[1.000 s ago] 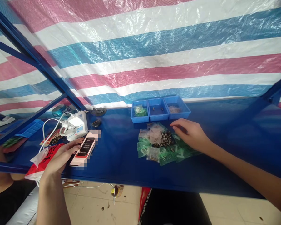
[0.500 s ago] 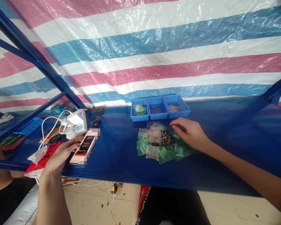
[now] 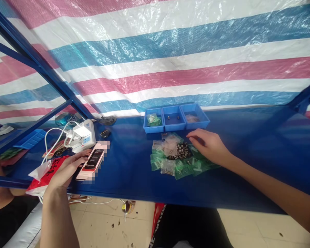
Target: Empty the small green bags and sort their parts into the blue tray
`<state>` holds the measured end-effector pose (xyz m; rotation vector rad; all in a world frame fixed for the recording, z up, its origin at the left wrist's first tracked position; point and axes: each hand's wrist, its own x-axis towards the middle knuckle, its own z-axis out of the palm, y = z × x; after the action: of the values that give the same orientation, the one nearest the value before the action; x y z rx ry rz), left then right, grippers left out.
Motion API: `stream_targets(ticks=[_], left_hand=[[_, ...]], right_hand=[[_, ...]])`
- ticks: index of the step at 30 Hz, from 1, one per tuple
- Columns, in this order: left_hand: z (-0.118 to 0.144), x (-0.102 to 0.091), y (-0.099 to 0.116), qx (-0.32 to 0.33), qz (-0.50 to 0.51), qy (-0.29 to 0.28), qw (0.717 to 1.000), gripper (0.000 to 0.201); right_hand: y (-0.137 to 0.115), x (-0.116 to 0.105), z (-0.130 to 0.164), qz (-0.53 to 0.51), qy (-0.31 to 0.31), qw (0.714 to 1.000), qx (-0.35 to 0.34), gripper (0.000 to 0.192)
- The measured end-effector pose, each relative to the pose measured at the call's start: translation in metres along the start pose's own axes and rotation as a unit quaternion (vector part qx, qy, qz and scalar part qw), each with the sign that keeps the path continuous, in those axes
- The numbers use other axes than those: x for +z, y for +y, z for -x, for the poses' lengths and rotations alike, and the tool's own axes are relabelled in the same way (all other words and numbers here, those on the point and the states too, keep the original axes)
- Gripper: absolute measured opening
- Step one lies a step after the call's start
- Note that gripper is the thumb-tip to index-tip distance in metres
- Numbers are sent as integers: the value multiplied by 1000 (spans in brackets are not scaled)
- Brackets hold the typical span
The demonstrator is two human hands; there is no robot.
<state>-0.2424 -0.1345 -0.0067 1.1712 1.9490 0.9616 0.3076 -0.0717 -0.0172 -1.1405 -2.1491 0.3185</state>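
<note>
My left hand (image 3: 68, 167) lies on the blue table with its fingers stretched out along the left edge of a smartphone (image 3: 93, 160), whose screen is lit. It does not grip the phone. My right hand (image 3: 208, 144) rests at the right side of a pile of small parts, loosely bent, with a gap between thumb and fingers and nothing visible in it. Under and beside it lie green plastic bags (image 3: 182, 168) with small pieces inside. Clear plastic bags (image 3: 167, 167) and loose dark metal fittings (image 3: 183, 151) make up the rest of the pile.
Behind the pile stand joined blue bins (image 3: 173, 119) with a few bags and metal parts. At left are a white power strip (image 3: 89, 137) with plugs and cables, a red-and-white packet (image 3: 50, 174) and a dark mouse-like object (image 3: 105, 133). Blue frame bars (image 3: 55, 84) rise left; another person's arm shows beyond.
Both hands keep their places by the phone and the pile. The whole view has shifted very slightly; nothing was taken or let go.
</note>
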Motion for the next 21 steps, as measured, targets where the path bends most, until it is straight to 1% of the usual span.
stream_targets(ticks=[6,8,11,14,17,21], left_hand=[[2,0,1,2,-4,-5,1000,61],[1,-2,-1,5,-4,-11,1000,64],[1,-3,-3,15,-7,-6,1000,70],[1,-3,-3,12,-11,-11,1000,75],[0,-3,-5,5,-17,-21,1000,74],[1,-3,-6,11,-10,-22,1000,74]], right_hand=[[0,0,0,3,3,1000,-3,22],[0,0,-1,3,4,1000,-4,22],[0,0,-1,2,2,1000,-1,23],[-1,-1,-1,3,-2,1000,2,24],[-2,-1,-1,5,1,1000,1,25],[-2,-1,0,3,1,1000,0,25]])
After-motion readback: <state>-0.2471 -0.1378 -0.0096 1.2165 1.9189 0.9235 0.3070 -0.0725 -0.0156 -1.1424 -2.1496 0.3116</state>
